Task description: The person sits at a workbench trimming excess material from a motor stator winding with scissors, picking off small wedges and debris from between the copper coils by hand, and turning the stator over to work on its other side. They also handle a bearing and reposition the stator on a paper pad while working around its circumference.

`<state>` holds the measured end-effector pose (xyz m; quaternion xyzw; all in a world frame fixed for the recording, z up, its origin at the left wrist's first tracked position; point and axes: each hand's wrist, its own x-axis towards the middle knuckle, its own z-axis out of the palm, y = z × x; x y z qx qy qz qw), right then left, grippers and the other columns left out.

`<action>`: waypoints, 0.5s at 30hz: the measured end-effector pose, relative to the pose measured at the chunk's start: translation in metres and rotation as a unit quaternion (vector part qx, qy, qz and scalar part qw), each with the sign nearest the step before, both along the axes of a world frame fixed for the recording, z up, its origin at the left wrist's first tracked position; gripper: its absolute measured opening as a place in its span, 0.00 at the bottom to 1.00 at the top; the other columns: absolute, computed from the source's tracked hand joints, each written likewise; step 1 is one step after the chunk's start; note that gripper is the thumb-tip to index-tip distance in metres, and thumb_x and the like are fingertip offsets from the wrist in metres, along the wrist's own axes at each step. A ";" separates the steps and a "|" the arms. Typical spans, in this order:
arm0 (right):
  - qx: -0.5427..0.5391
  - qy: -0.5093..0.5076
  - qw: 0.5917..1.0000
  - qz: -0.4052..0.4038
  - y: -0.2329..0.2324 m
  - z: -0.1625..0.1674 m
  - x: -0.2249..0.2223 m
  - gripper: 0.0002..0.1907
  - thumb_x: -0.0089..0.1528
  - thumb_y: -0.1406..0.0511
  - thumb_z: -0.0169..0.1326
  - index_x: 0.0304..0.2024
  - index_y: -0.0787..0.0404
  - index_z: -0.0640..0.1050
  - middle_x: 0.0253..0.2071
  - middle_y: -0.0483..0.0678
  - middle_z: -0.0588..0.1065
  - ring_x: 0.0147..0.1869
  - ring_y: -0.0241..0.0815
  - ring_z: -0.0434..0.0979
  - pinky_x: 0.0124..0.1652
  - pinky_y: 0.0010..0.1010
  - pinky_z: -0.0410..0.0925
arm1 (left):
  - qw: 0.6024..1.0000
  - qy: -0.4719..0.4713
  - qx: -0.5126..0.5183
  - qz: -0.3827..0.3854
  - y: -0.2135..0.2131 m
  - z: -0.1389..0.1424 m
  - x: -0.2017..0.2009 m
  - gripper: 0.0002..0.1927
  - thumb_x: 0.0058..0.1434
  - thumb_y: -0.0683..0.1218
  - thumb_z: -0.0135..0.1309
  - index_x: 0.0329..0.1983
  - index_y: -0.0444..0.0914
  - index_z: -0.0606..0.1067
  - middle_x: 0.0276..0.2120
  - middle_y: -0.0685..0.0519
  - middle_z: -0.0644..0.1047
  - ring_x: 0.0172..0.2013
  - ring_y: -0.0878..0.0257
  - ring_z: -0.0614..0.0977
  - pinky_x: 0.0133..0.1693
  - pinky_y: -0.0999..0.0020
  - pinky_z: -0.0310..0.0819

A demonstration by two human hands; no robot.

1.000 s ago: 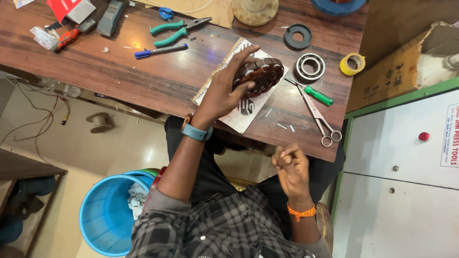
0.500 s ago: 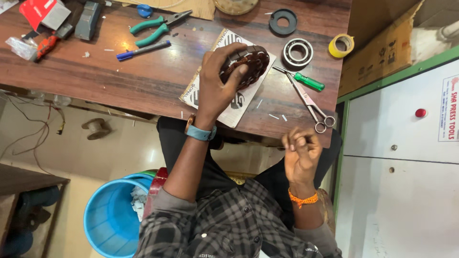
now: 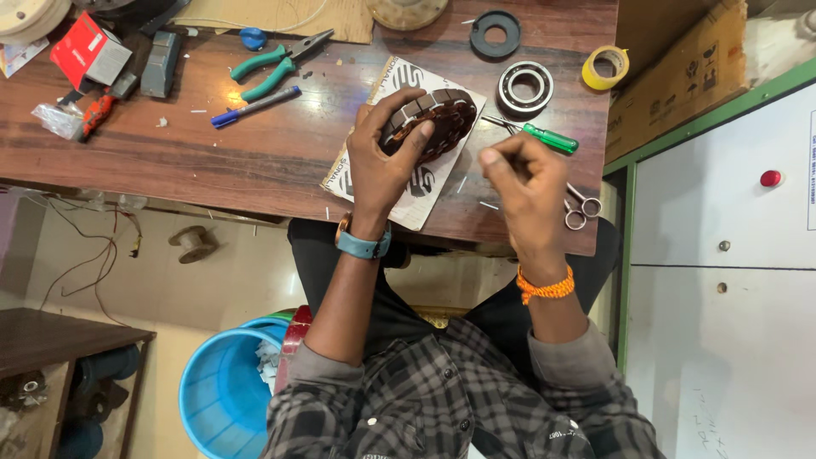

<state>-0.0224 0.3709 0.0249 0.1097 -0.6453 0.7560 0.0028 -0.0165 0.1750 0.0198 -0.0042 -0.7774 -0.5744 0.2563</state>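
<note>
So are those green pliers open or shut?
Open: the pliers' two green handles spread apart on the table, untouched by either hand.

Green-handled pliers (image 3: 276, 66), blue pen (image 3: 255, 106), yellow tape roll (image 3: 605, 66), bearing (image 3: 525, 88) lie on the wooden table (image 3: 212, 157)

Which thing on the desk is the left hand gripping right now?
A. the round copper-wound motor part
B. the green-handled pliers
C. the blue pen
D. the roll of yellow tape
A: the left hand is wrapped around the round copper-wound motor part over the printed card, while the pliers, tape and pen lie untouched on the desk.
</note>
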 end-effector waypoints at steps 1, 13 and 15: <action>0.021 0.000 1.000 0.003 -0.003 0.003 -0.002 0.07 0.66 0.68 0.60 0.35 0.65 0.77 0.30 0.39 0.73 0.33 0.26 0.67 0.35 0.19 0.62 | 1.000 0.002 0.008 -0.005 0.000 0.000 0.000 0.19 0.64 0.47 0.65 0.57 0.41 0.78 0.47 0.50 0.77 0.48 0.61 0.82 0.52 0.68 0.77; 0.058 0.009 0.998 0.037 -0.020 0.011 -0.011 0.08 0.66 0.66 0.61 0.36 0.66 0.79 0.30 0.38 0.73 0.32 0.24 0.67 0.34 0.17 0.61 | 1.000 -0.002 -0.003 -0.005 -0.003 0.005 0.005 0.20 0.63 0.46 0.64 0.57 0.40 0.78 0.47 0.49 0.77 0.48 0.60 0.81 0.52 0.67 0.76; 0.056 0.004 0.998 0.036 -0.022 0.010 -0.013 0.08 0.66 0.66 0.61 0.37 0.66 0.79 0.30 0.39 0.75 0.32 0.24 0.68 0.33 0.17 0.62 | 1.000 0.000 -0.001 -0.007 -0.003 0.005 0.005 0.20 0.63 0.46 0.64 0.58 0.40 0.78 0.47 0.49 0.77 0.49 0.60 0.81 0.52 0.67 0.76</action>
